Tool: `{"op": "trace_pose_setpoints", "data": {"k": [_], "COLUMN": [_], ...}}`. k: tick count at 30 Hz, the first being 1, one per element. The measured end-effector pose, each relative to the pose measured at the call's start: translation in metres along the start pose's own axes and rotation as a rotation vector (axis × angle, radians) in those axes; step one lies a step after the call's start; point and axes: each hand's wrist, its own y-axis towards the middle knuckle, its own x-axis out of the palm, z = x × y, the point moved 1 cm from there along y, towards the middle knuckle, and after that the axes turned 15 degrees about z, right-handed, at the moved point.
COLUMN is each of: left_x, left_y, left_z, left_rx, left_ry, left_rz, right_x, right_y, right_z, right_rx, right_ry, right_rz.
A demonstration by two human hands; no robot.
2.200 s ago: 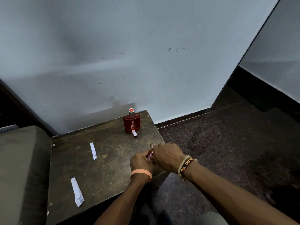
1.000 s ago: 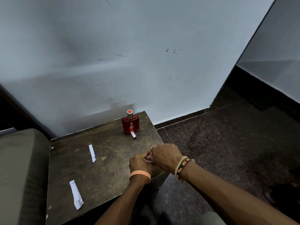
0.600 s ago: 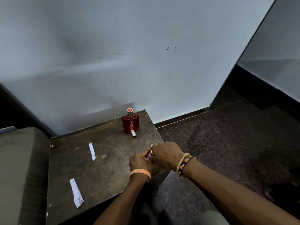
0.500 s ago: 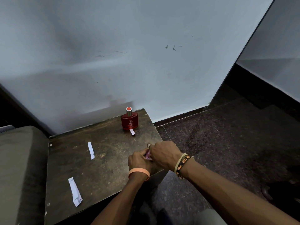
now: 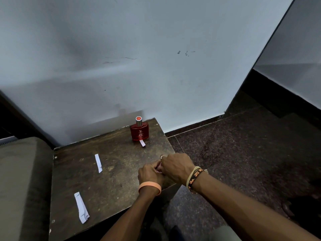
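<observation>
- Gripping with both hands is in progress at the front right edge of the dark brown, worn wooden tabletop (image 5: 112, 188).
- The left hand (image 5: 150, 173) rests knuckles-up on the tabletop. Its fingers are curled inward and close on a small pale pink item (image 5: 158, 169).
- The right hand (image 5: 176, 166) lies just beside the left hand and touches it. Its fingers are bent down over the same item and clamp it from the right.
- Only a thin sliver of the small pale pink item shows in the gap between the two hands. Its shape and kind cannot be told.
- A metal ring (image 5: 161, 157) sits on one finger of the right hand.
- A plain orange wristband (image 5: 149, 186) circles the left wrist. A beige cord and a black-and-orange lettered band (image 5: 195, 178) circle the right wrist.
- A square red glass perfume bottle (image 5: 139, 132) with a silver collar and a red-topped cap stands upright at the far right corner of the tabletop, close to the pale blue-grey wall (image 5: 139, 58) and well apart from the hands.
- A short white paper strip (image 5: 142, 143) lies flat with one end touching the base of the bottle.
- A second white paper strip (image 5: 98, 163) lies flat near the middle of the tabletop, to the left of the hands.
- A longer, creased white paper strip (image 5: 81, 207) lies near the front left corner.
- An olive-grey cushion (image 5: 22, 180) adjoins the left side of the tabletop.
- A dark speckled stone floor (image 5: 234, 153) extends to the right.
</observation>
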Motion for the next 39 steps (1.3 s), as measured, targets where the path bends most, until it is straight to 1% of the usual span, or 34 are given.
{"op": "trace_pose_setpoints", "data": {"k": [4,10,14,20,26,30,34,39], "left_x": [0.001,0.001,0.002,0.001,0.002,0.003,0.003,0.002], "left_y": [0.001,0.000,0.001,0.000,0.001,0.001,0.002,0.001], "left_z": [-0.001,-0.001,-0.001,-0.001,-0.002,-0.003,-0.003,-0.002], "left_rx": [0.014,0.018,0.030,0.034,0.021,0.023,0.015,0.024], "left_ry": [0.016,0.023,0.010,0.021,0.027,0.026,0.023,0.017], "left_rz": [0.005,0.013,0.010,0.013,0.009,0.002,-0.002,-0.002], "right_x": [-0.004,-0.002,-0.007,-0.002,-0.005,-0.011,-0.011,-0.004], "right_y": [-0.001,-0.002,-0.003,-0.004,-0.007,-0.003,-0.004,-0.001], "right_z": [-0.002,0.001,0.000,0.001,-0.006,-0.004,-0.007,-0.002], "right_rx": [-0.076,-0.026,-0.074,0.001,-0.054,-0.022,-0.053,0.059], "right_ry": [-0.048,0.010,-0.036,0.024,-0.057,0.009,-0.008,0.192], "right_rz": [0.034,0.013,0.011,0.009,0.019,-0.027,-0.012,-0.036]}}
